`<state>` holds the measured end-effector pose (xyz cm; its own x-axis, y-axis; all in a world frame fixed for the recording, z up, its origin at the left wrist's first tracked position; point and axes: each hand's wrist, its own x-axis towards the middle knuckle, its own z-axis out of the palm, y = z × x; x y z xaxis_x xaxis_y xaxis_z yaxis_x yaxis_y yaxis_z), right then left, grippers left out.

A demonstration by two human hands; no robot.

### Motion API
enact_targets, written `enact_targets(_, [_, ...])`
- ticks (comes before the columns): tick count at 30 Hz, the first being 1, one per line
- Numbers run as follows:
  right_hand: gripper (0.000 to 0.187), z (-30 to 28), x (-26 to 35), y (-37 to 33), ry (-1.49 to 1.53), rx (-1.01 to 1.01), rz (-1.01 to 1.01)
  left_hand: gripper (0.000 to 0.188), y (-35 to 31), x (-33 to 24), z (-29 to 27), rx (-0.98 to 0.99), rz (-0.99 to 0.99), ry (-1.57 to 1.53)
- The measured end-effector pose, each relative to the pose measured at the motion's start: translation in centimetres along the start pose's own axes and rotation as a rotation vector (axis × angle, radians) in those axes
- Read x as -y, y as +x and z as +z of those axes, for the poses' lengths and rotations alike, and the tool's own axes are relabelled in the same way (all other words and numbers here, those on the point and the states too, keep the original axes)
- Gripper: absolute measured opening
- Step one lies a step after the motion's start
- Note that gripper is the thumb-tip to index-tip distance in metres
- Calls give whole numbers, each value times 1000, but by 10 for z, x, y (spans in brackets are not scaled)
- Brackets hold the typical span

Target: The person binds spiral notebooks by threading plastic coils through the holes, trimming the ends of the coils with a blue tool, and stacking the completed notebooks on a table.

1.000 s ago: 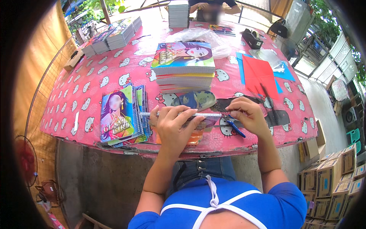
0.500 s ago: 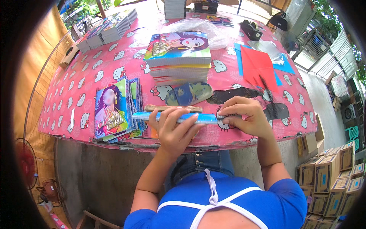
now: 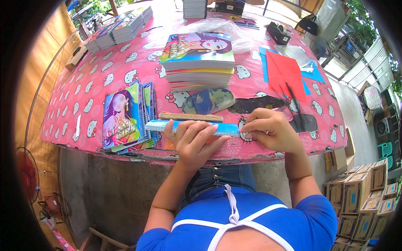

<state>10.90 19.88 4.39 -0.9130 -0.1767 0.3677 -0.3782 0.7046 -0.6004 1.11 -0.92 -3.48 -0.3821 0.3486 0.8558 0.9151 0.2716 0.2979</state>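
Note:
My left hand point(image 3: 194, 140) is wrapped over a notebook point(image 3: 167, 126) held edge-up near the front of the table, its blue cover edge facing up. At its right end my right hand point(image 3: 268, 130) has thumb and forefinger closed together; what they pinch, if anything, is hidden. Right behind the notebook lies a flat wooden strip point(image 3: 190, 117). Several spiral-bound notebooks point(image 3: 121, 117) with a colourful illustrated cover are piled at left. Dark spiral binding coils point(image 3: 296, 102) lie to the right of my right hand.
A tall stack of unbound notebooks point(image 3: 199, 69) stands mid-table, with a patterned slipper point(image 3: 208, 101) before it. Red sheets point(image 3: 284, 73) lie over blue ones at right. A tape dispenser point(image 3: 278, 34) and more notebook stacks point(image 3: 121, 31) are farther back. Cardboard boxes point(image 3: 358, 192) pile up at lower right.
My right hand has shifted slightly at the notebook's right end, and the dark piece seen by its fingers before is now hidden. My left hand keeps its hold on the notebook.

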Motion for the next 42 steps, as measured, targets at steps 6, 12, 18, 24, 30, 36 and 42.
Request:
enact_targets(6, [27, 11, 7, -4, -26, -55, 207, 33, 24, -10, 1, 25, -141, 58])
enact_targets(12, [24, 28, -3, 0, -133, -257, 88, 29, 30, -3, 0, 90, -135, 56])
enact_targets(18, [24, 22, -2, 6, -210, -91, 87, 27, 28, 0, -1, 108, -128, 30])
enact_targets(24, [41, 5, -69, 56, -210, 47, -27, 30, 18, 1, -1, 43, -63, 13])
enact_targets(30, [35, 61, -140, 58, -563, 316, 71, 35, 25, 0, -2, 2, -136, -36])
enact_targets(36, [30, 23, -106, 24, 962, -113, -62, 34, 19, 10, 3, -17, -79, -23])
enact_targets(42, [49, 5, -108, 20, 529, -2, 93, 32, 28, 9, 2, 16, -121, -81])
